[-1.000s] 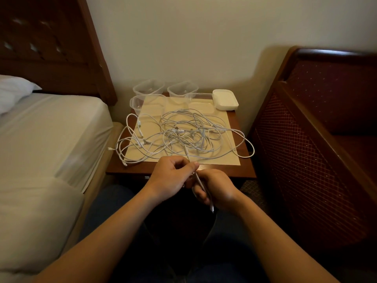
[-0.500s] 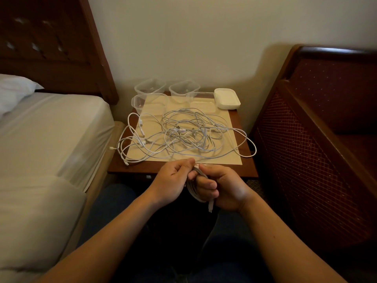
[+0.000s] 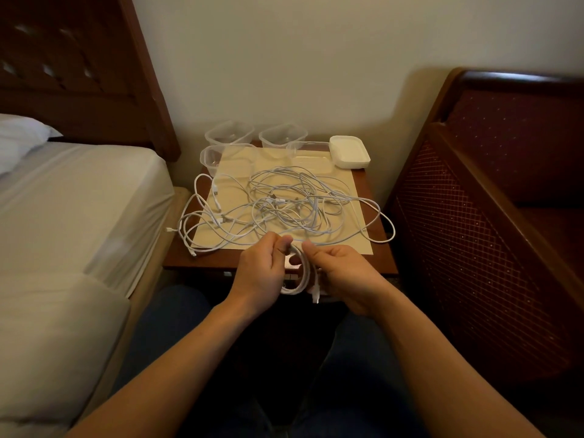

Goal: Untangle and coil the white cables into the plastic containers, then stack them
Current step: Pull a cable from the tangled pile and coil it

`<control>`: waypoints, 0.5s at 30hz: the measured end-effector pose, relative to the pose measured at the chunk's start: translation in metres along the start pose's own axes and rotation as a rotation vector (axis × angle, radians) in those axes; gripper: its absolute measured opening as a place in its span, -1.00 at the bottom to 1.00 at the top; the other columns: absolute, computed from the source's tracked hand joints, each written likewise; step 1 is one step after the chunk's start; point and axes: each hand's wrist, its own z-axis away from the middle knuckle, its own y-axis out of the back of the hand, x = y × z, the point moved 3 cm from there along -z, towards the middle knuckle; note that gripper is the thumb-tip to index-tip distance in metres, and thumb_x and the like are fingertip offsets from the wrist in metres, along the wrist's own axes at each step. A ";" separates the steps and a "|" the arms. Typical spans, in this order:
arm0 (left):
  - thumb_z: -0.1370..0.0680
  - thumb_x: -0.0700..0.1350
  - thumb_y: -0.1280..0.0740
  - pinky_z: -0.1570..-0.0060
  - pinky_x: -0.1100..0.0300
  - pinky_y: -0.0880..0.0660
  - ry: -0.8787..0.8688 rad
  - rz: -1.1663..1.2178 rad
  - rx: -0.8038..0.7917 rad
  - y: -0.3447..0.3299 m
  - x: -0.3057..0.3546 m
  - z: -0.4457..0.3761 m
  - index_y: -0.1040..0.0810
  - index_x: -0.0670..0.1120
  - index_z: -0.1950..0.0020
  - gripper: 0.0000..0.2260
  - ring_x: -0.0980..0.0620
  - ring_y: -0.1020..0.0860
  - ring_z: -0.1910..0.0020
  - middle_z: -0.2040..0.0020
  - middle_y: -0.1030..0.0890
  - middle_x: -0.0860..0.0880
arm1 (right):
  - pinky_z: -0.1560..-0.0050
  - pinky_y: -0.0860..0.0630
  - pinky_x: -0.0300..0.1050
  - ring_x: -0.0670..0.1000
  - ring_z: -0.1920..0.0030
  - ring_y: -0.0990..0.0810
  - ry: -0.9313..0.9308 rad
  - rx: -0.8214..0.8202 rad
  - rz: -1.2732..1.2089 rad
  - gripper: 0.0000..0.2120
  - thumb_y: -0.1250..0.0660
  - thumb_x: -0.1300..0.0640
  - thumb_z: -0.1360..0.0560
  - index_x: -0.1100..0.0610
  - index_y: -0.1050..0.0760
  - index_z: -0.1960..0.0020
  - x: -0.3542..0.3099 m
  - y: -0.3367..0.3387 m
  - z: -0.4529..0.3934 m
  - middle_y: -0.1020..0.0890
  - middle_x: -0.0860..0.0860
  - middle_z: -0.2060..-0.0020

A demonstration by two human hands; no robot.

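Bed (image 3: 72, 197) on the left, dark wooden bench (image 3: 493, 216) on the right, small wooden bedside table (image 3: 376, 257) between them against the wall. A cream paper mat (image 3: 357, 245) covers most of the tabletop. On it, the tangle of white cables (image 3: 284, 203), loops spilling off the left and right table edges. Along the back: clear plastic containers (image 3: 229, 135), four as far as I can tell, all empty, plus a stack of white lids (image 3: 349, 151) at the right rear.

Both hands at the near table edge. Left hand (image 3: 262, 273) pinches one side of the small cable coil (image 3: 298, 273), fingers curled shut on it; right hand (image 3: 343, 273) is closed on the other side, plug end hanging below.

Change: a second ago this cable ran as a straight strand between the hands; now it's wound into several loops. So first cable probably nearly coiled, though it looks as if its tail runs into the pile. Nothing boxed or stacked yet.
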 end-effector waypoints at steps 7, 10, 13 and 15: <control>-0.69 0.08 -0.16 0.29 -0.11 -0.42 -0.035 -0.063 0.059 0.001 -0.007 -0.003 -0.48 -0.16 0.16 -0.62 -0.05 -0.50 0.34 0.35 -0.54 -0.08 | 0.10 -0.59 -0.08 0.04 0.21 -0.65 -0.219 -0.092 0.035 -0.77 -0.19 0.35 -0.64 0.30 -0.61 -0.15 -0.004 0.017 0.000 -0.62 0.12 0.21; -0.68 0.06 -0.18 0.31 -0.06 -0.39 -0.023 -0.081 0.089 0.000 -0.014 -0.005 -0.49 -0.14 0.18 -0.64 -0.02 -0.49 0.35 0.36 -0.53 -0.05 | 0.26 -0.60 -0.20 -0.04 0.28 -0.66 -0.225 -0.002 0.037 -0.84 -0.30 0.34 -0.60 0.26 -0.63 -0.11 -0.009 0.023 -0.002 -0.68 0.09 0.22; -0.68 0.05 -0.19 0.32 0.00 -0.38 -0.005 -0.097 0.109 -0.003 -0.016 -0.006 -0.50 -0.15 0.17 -0.65 0.00 -0.49 0.35 0.35 -0.54 -0.04 | 0.31 -0.61 -0.25 -0.05 0.25 -0.68 -0.228 0.007 -0.078 -0.89 -0.38 0.34 -0.55 0.23 -0.63 -0.05 -0.010 0.018 -0.002 -0.70 0.09 0.18; -0.69 0.04 -0.19 0.33 0.07 -0.36 0.025 -0.083 0.118 -0.005 -0.013 -0.008 -0.46 -0.13 0.21 -0.65 0.06 -0.46 0.37 0.36 -0.52 -0.03 | 0.25 -0.64 -0.23 0.01 0.21 -0.69 -0.196 0.029 -0.104 -0.88 -0.42 0.36 -0.51 0.24 -0.60 -0.04 -0.007 0.010 -0.003 -0.69 0.12 0.16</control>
